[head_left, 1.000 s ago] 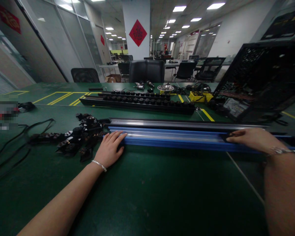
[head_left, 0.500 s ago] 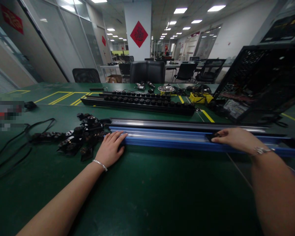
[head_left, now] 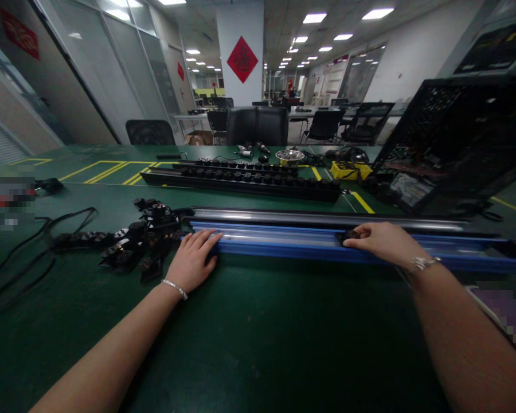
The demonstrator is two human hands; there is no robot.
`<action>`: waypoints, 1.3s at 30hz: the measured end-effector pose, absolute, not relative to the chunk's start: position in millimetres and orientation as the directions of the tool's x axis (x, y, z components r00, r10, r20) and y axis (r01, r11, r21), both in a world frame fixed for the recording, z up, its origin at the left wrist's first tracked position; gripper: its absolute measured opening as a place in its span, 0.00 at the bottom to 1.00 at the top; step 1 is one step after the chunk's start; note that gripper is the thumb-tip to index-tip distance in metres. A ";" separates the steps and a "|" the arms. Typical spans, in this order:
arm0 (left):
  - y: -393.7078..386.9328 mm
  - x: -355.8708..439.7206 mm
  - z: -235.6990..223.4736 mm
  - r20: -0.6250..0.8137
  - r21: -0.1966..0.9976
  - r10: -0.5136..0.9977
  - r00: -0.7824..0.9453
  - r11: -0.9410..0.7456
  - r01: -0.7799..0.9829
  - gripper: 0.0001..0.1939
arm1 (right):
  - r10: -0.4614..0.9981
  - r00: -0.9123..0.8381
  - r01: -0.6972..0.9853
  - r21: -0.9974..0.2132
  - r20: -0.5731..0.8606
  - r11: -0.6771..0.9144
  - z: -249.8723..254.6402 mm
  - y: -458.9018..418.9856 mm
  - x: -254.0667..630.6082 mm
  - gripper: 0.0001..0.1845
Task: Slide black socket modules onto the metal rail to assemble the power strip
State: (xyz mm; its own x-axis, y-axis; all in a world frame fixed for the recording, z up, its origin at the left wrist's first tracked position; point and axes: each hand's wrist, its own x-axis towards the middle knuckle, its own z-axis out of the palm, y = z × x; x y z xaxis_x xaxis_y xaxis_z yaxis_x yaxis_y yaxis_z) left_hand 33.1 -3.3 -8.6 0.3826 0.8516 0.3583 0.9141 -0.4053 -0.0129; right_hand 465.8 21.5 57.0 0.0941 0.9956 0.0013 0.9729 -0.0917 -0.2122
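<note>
A long blue channel rail (head_left: 275,246) lies across the green table in front of me. My left hand (head_left: 194,258) rests on the rail's left end, fingers stretched over its near wall and holding nothing. Farther right, my right hand (head_left: 380,244) pinches a small black part (head_left: 344,236) that sits in the rail's trough; its exact kind is hard to make out. Another dark piece (head_left: 513,249) lies at the rail's right end. Beside my left hand is a pile of black parts (head_left: 131,241) with shiny faces.
A second rail (head_left: 327,218), black and silver, lies just behind the blue one. Farther back stand black rails (head_left: 241,180) filled with rows of black parts. An open computer case (head_left: 447,137), a yellow box (head_left: 351,171) and a metal bowl (head_left: 289,157) are at the back right. Black cables (head_left: 47,244) curl at left.
My right hand has slid left along the blue rail with the small black part in its fingers. My left hand has stayed in place.
</note>
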 end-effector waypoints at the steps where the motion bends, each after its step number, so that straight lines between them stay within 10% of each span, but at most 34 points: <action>1: -3.5 33.4 -8.4 0.357 -0.016 0.852 0.383 -0.404 0.915 0.27 | 0.996 0.091 0.972 -0.216 0.005 -0.088 56.4 21.2 463.4 0.23; 39: -3.4 34.0 -8.9 0.363 0.014 0.854 0.374 -0.406 0.914 0.27 | 0.964 -0.039 0.930 -0.342 0.262 0.131 27.4 15.0 392.6 0.19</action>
State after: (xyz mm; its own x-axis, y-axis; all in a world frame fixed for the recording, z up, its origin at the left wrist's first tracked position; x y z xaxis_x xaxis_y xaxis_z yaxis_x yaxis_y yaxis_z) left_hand 34.0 -3.4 -8.9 0.3737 0.8535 0.3631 0.9137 -0.4062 0.0143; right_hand 392.6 15.0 27.4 -0.0393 0.9641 0.2624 0.9305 0.1311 -0.3421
